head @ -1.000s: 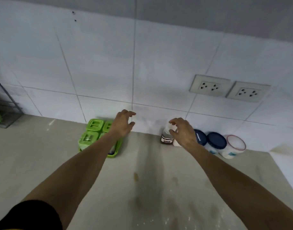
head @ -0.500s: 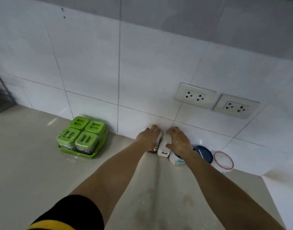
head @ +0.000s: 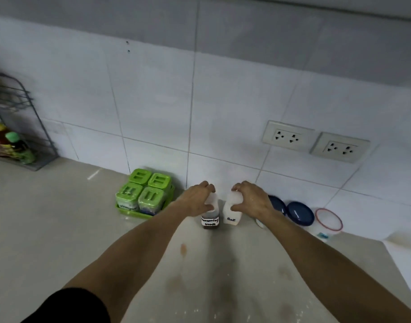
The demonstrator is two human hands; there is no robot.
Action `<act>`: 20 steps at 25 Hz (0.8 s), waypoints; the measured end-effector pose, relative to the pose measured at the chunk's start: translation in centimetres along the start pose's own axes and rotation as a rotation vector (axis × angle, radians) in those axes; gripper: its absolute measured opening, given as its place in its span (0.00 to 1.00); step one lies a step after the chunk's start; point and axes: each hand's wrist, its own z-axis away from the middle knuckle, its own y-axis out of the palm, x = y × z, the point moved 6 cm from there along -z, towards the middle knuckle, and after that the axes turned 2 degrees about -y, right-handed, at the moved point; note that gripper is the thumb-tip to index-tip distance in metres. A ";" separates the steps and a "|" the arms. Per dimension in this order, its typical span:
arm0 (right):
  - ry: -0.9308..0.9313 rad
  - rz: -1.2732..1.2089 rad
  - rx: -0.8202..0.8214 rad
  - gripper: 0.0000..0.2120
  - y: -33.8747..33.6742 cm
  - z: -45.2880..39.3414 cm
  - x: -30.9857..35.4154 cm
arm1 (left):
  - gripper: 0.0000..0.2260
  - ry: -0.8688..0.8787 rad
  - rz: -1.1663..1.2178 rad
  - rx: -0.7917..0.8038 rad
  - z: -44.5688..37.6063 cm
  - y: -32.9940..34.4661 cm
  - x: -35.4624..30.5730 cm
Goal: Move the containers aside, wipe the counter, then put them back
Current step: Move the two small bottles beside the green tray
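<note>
Since a second ago your hands have closed in, left hand (head: 196,201) gripping the seasoning bottle (head: 210,219), right hand (head: 251,201) gripping the salt bottle (head: 231,213), both standing on the bench (head: 60,229), ready to place.

A small bottle with dark sauce (head: 210,220) stands upright on the counter (head: 60,241), beside a white salt bottle (head: 231,214), close but apart. Left of them, four green-lidded boxes (head: 144,194) sit in a green tray (head: 127,209) at the wall. To the right stand two blue-lidded tubs (head: 298,213) and a red-rimmed tub (head: 328,221).
</note>
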 end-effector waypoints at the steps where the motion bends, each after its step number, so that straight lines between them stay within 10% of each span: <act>1: -0.004 -0.011 0.003 0.30 0.0 0.4 2.1 | 0.24 0.017 -0.003 0.010 1.6 -0.8 1.6; 20: -0.050 0.029 0.076 0.28 8.5 -1.8 29.3 | 0.23 -0.062 0.035 0.043 14.5 -7.2 23.5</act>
